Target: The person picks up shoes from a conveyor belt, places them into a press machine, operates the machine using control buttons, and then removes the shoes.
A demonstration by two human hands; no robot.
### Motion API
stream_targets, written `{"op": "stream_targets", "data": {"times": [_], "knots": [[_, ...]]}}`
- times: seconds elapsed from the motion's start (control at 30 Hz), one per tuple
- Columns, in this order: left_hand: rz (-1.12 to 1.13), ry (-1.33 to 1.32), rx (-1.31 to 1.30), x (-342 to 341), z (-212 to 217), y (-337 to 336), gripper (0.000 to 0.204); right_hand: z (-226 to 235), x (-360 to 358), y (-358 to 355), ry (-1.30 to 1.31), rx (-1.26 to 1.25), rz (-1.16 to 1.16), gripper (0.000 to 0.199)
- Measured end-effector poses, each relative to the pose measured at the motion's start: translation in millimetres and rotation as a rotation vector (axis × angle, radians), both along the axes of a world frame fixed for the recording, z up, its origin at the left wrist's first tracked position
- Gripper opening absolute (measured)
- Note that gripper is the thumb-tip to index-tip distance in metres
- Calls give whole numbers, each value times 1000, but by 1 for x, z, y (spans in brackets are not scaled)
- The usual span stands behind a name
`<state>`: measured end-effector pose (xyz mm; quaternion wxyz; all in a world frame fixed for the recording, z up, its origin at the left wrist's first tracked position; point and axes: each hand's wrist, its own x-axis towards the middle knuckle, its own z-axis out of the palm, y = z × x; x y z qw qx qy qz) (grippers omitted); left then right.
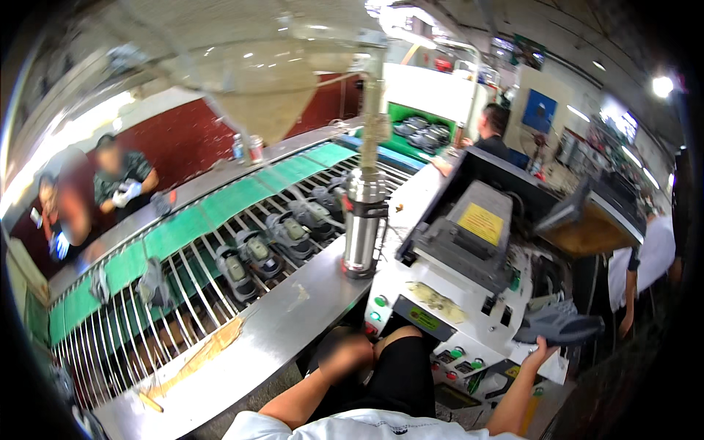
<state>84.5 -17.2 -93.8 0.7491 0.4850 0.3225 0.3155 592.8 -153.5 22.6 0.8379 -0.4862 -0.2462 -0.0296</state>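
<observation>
Conveyor [172,236]: carried sneakers [256,253] along its near edge.
Right hand [537,357]: held grey running shoe [561,323] from beneath; steady support seemed best.
Left hand [346,356]: blurred; couldn't tell grip.

No legible text anywhere

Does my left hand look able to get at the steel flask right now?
Probably yes: the left hand shows blurred, but nothing visible blocks its way over the edge of the metal counter to the steel flask.
</observation>
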Motion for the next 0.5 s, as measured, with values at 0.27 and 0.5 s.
{"op": "stream_targets", "data": {"times": [0.27,0.5], "knots": [[-184,-587,-52,-7,152,-35,86,28,-215,41,390,-400,1144,78],[479,-680,-236,-173,98,-88,77,15,-389,117,-268,-769,2264,96]]}}
